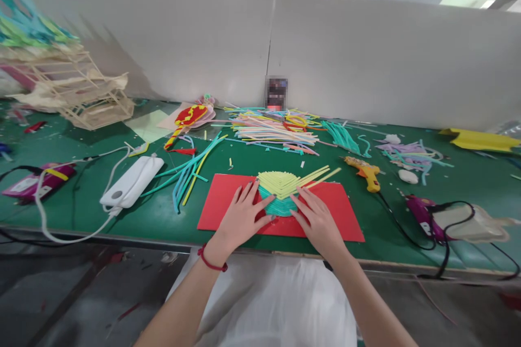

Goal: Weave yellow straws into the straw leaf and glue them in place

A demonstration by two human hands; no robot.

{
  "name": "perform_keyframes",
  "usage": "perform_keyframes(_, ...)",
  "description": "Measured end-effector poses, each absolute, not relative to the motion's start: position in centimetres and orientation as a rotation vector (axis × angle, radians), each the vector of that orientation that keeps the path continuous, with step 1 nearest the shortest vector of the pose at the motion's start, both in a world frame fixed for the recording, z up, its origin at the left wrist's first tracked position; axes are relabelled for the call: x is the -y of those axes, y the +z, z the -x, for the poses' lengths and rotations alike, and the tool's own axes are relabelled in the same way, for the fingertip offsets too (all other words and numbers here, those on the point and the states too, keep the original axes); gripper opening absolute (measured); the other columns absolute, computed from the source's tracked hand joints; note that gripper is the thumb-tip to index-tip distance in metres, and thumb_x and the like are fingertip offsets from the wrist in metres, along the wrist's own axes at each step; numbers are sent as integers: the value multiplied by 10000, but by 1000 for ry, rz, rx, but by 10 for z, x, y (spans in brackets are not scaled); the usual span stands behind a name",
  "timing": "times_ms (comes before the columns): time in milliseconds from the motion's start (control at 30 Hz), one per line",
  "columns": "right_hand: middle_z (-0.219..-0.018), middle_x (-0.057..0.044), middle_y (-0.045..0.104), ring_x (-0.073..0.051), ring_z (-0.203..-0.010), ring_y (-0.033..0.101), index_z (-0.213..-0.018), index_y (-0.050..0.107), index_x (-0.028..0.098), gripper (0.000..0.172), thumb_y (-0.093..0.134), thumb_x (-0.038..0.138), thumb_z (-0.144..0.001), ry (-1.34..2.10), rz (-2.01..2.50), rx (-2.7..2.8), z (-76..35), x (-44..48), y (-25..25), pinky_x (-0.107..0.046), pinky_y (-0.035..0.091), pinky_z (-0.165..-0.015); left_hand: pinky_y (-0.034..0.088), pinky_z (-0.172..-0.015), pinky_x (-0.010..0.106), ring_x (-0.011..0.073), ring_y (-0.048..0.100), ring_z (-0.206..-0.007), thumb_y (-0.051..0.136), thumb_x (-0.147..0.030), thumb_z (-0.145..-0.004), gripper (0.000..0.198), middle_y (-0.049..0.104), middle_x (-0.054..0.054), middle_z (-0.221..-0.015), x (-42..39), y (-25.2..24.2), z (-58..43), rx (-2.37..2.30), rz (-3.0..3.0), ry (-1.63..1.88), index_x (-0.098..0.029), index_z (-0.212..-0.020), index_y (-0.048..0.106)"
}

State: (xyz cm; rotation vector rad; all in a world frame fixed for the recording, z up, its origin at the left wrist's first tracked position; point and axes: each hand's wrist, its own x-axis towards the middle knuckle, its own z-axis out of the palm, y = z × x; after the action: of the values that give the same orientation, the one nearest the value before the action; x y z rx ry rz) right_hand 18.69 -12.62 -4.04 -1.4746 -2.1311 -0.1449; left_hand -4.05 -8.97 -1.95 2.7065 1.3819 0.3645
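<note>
A red card [215, 200] lies flat at the table's front edge. On it sits a rounded piece of chenille stems, with yellow stems [279, 180] set in a V pattern over teal stems [280, 207]. Several loose yellow ends stick out past its upper right side. My left hand [238, 217] rests on the card with fingers spread, its fingertips at the piece's left edge. At the right edge lies my right hand [319, 219], fingers stretched out and apart, fingertips touching the yellow and teal stems.
Behind the card is a pile of coloured chenille stems [268, 133]. A yellow glue gun [368, 173] and a purple device [423, 219] with cords lie right. Left are a white power strip [132, 181], a red-and-yellow fan shape [191, 115] and a stick frame [97, 111]. A white partition [195, 43] stands behind.
</note>
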Motion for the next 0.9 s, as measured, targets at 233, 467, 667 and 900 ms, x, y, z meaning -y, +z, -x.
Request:
perform_keyframes(233, -1455, -71, 467, -257, -1363, 399, -1346, 541, 214, 457, 339, 412, -987, -78, 1642, 2142, -185, 125, -45, -463, 394, -1081, 324, -1083, 559, 366, 302, -1396, 487, -498, -925, 485, 251, 70, -1571, 88, -19, 41, -1376, -2709, 335, -377, -1394, 451)
perform_keyframes(467, -1461, -120, 453, -286, -1371, 381, -1299, 586, 236, 454, 362, 455, -970, -97, 1702, 2041, -183, 126, -43, -485, 410, -1051, 331, -1081, 559, 367, 294, -1399, 506, -465, -925, 475, 266, 74, -1565, 88, -18, 41, -1379, -2698, 323, -367, -1387, 465)
perform_keyframes(667, -1418, -108, 509, -267, -1355, 408, -1305, 553, 177, 498, 379, 487, -956, -44, 1700, 1985, -182, 125, -43, -464, 405, -1066, 325, -1089, 551, 350, 299, -1400, 524, -464, -917, 475, 261, 51, -1569, 88, -20, 41, -1380, -2705, 359, -382, -1381, 466)
perform_keyframes(900, -1442, -105, 482, -278, -1368, 389, -1337, 517, 183, 500, 371, 478, -960, -48, 1731, 1994, -181, 125, -43, -487, 389, -1072, 328, -1090, 545, 347, 305, -1397, 511, -481, -919, 479, 248, 48, -1574, 88, -19, 41, -1371, -2704, 372, -378, -1384, 463)
